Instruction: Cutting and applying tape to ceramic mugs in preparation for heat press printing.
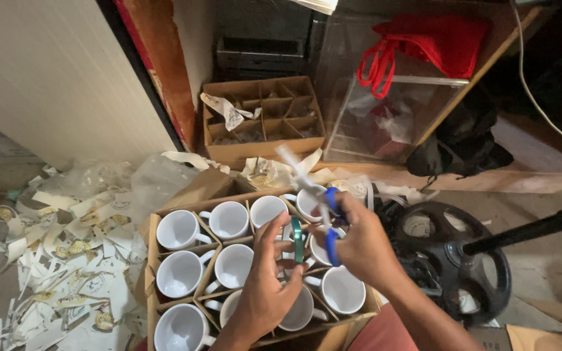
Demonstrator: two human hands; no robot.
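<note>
Two hands meet at lower centre above a box of white mugs (229,220): right hand (359,244) grips blue-handled scissors (323,208) pointing to the upper left, left hand (269,286) pinches a green roll (298,239) just beside.

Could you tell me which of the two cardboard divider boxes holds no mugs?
The far box by the clear case; its compartments hold only paper scraps, while the near box under the hands is full of white mugs.

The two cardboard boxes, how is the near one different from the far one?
The near box has white mugs in its compartments; the far box holds no mugs, only some crumpled paper. The near box sits under the left hand and right hand; the far box sits untouched. Both are brown cardboard with dividers.
</note>
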